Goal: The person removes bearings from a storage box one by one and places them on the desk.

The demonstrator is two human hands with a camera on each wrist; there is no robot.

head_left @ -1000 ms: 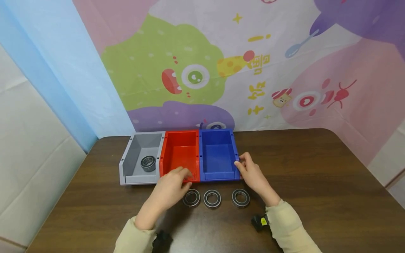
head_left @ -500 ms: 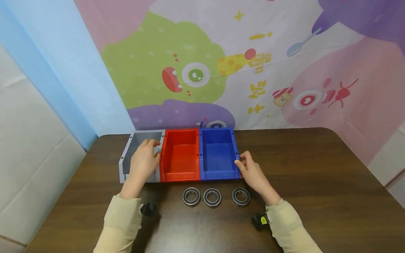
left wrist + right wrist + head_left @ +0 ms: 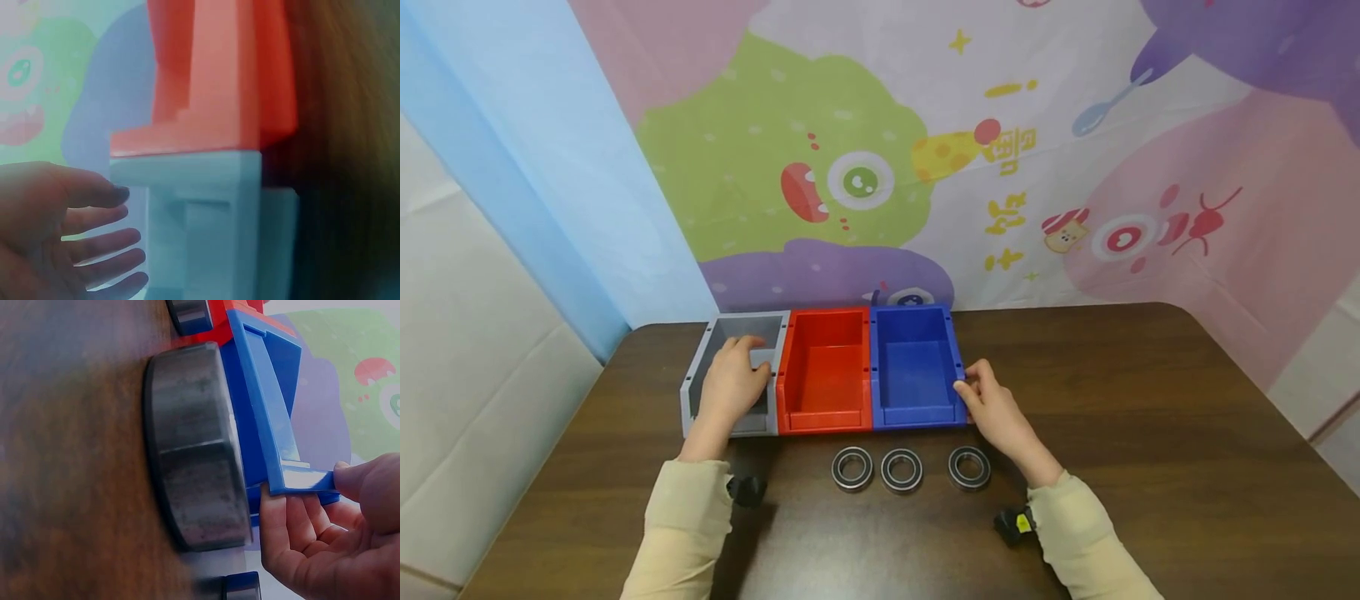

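Surface: dark wooden table (image 3: 1150, 433).
Left hand (image 3: 730, 385): relaxed fingers reaching inside grey bin (image 3: 695, 385).
Right hand (image 3: 996, 410): fingers pinching blue bin (image 3: 917, 367) wall; bearings (image 3: 901, 470) just behind.

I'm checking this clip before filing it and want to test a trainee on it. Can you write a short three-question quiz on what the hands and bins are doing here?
1. True or false: the left hand is over the grey plastic bin.
2. How many black-rimmed metal bearing rings lie on the dark wooden table in front of the bins?
3. The right hand grips which bin? A) the red plastic bin B) the blue plastic bin C) the grey one

Key: 1 true, with its fingers reaching inside. 2 three, in a row. 3 B: the right wrist view shows thumb and fingers pinching its side wall.
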